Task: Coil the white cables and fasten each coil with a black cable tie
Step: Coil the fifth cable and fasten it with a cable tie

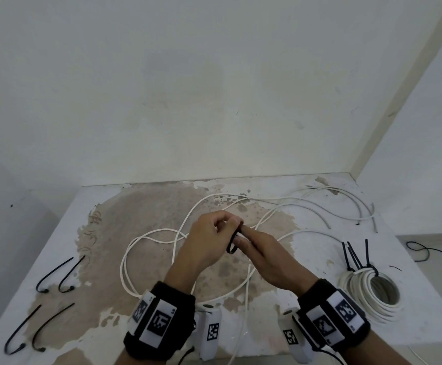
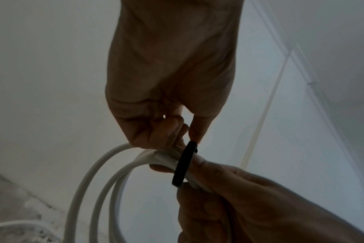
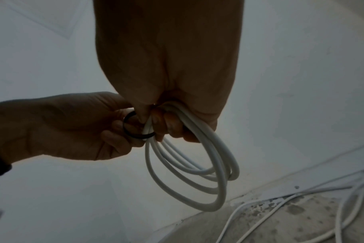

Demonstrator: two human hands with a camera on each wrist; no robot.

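1. Two hands meet above the table [image 1: 64, 233]: the right hand [image 3: 166, 65] has its fingers curled round the gathered strands of a white cable coil [image 3: 197, 172].
2. Left hand [image 1: 201, 246] fingers pinch a black cable tie [image 2: 183, 164] looped round those strands, just beside the right fingertips [image 3: 170, 126].
3. Four spare ties [image 1: 54, 272] lie near left; a tied coil [image 1: 372, 293] lies near right.

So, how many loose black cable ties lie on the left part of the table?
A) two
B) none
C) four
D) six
C: the head view shows four loose black cable ties there, two farther and two nearer, apart from the ties on the finished coil at the right.
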